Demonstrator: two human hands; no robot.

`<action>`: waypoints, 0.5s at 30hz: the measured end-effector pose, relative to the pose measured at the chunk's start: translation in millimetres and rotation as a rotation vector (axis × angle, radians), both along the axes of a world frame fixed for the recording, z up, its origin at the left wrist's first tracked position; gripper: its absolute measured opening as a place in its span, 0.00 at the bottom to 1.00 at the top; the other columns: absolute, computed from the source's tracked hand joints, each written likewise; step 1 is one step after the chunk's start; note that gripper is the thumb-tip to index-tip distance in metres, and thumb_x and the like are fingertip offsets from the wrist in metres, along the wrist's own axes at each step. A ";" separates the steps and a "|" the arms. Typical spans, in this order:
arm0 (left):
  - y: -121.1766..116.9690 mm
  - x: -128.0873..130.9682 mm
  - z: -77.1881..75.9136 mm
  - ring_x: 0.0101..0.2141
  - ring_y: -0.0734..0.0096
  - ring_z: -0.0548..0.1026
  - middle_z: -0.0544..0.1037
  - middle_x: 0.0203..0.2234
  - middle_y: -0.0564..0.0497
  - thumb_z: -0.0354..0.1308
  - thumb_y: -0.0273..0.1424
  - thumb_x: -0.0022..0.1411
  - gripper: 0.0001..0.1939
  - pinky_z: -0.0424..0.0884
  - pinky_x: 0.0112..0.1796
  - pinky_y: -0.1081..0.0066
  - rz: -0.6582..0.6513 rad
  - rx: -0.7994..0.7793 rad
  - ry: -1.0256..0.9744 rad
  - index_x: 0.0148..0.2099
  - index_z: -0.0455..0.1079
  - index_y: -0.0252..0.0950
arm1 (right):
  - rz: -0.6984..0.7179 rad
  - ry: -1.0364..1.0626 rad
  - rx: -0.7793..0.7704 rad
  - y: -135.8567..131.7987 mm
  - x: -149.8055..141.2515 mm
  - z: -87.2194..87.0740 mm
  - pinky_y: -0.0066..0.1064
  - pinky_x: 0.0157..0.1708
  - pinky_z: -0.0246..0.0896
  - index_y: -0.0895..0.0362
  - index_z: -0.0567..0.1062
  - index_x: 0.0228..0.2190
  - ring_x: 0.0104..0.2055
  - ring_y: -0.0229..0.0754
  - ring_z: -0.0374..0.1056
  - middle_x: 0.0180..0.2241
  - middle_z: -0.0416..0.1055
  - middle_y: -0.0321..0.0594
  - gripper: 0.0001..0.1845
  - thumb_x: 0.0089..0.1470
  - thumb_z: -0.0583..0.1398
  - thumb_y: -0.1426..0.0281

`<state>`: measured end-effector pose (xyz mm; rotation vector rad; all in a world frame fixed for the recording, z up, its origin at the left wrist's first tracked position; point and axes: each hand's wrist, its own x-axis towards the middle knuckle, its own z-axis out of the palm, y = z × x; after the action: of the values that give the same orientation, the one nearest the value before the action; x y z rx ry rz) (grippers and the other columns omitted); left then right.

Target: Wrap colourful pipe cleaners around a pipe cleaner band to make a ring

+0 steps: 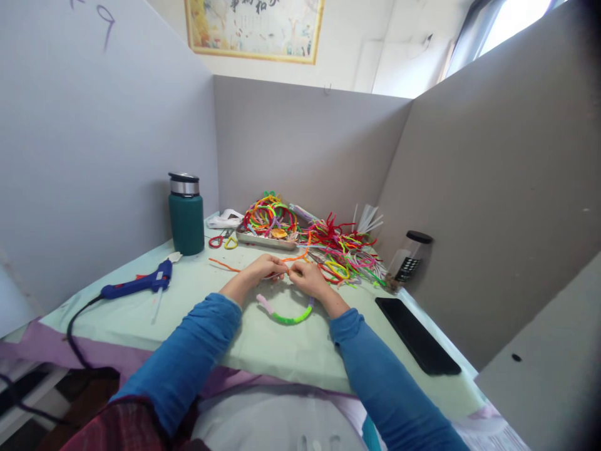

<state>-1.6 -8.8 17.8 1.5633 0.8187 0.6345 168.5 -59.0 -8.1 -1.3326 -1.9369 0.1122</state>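
Gray panels [310, 125] wall in our tabletop [201, 344]. Our left hand [263, 269] and right hand [307, 277] meet, fingertips pinched together on an orange stem [224, 265], which runs roughly crosswise, one end out past the left wrist. Nearer us, between our forearms, lies a curved band [288, 321], closer to the right hand. We count one glue gun [136, 287], one green bottle [186, 219], one phone [417, 335].

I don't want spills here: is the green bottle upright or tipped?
Upright: the green bottle stands on its base, black lid on top.
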 end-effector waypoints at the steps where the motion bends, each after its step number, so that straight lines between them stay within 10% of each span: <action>1: 0.6 -0.1 -0.5 0.16 0.78 0.64 0.72 0.16 0.51 0.65 0.34 0.42 0.12 0.60 0.21 0.74 -0.008 -0.005 -0.007 0.25 0.71 0.30 | 0.012 0.006 -0.001 -0.5 -0.2 0.6 0.26 0.27 0.50 0.59 0.73 0.23 0.25 0.35 0.61 0.21 0.69 0.35 0.07 0.48 0.56 0.72; 15: -1.7 -1.7 4.4 0.17 0.82 0.63 0.73 0.21 0.52 0.67 0.34 0.45 0.14 0.59 0.22 0.76 -0.095 -0.122 -0.150 0.30 0.71 0.30 | 0.202 0.374 -0.214 -3.5 2.5 8.2 0.26 0.23 0.48 0.58 0.70 0.21 0.21 0.33 0.55 0.18 0.62 0.32 0.10 0.49 0.56 0.66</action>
<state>-3.3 -10.5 22.1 1.4173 0.6549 0.6139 171.1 -62.5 0.0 -1.1466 -1.7648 0.6386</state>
